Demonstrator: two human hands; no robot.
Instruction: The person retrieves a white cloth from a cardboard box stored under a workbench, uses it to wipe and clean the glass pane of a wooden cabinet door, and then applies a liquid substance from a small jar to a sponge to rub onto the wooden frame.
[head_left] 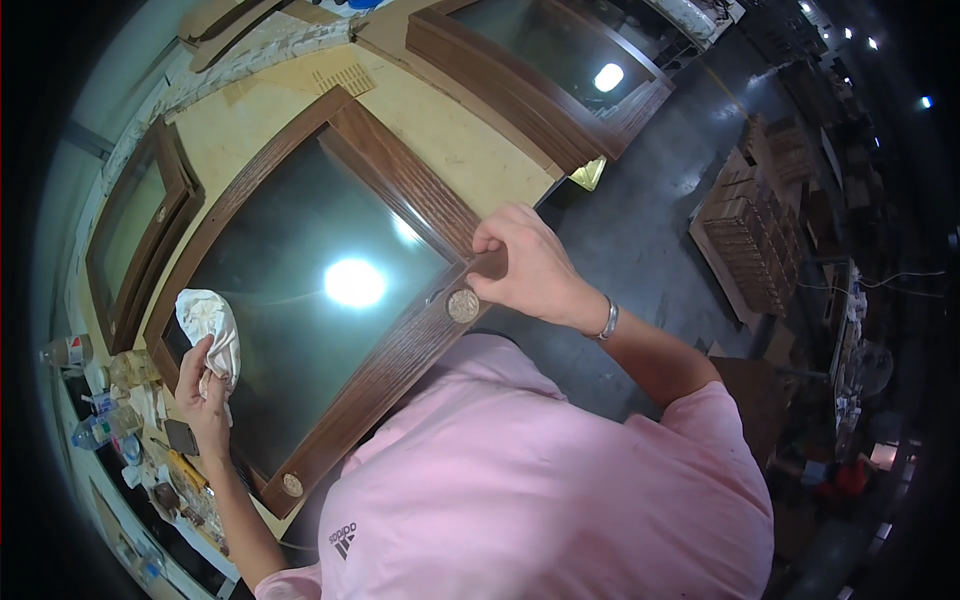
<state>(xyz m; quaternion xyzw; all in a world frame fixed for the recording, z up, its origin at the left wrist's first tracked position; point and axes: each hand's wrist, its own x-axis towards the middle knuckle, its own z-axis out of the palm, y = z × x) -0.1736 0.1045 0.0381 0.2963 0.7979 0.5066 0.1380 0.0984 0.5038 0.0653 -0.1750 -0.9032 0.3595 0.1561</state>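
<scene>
A brown wood-framed glass door panel (385,165) lies in front of me, with a bright light mirrored in its glass. My left hand (203,395) grips a crumpled white cloth (212,322) over the panel's left side. At the near right corner of the frame, my right hand (525,265) has thumb and fingers curled together in a pinch. Whatever is between those fingertips is too small to make out. Close beside that thumb is a round hinge hole (462,306) in the frame; another round hole (292,484) shows near the lower left corner.
More framed glass panels are stacked at the far side (490,85), and another stack (130,240) stands at left. Plastic bottles (105,428) and a yellow-handled tool (187,468) crowd the left edge. To the right, stacked brown boards (750,235) sit on the floor.
</scene>
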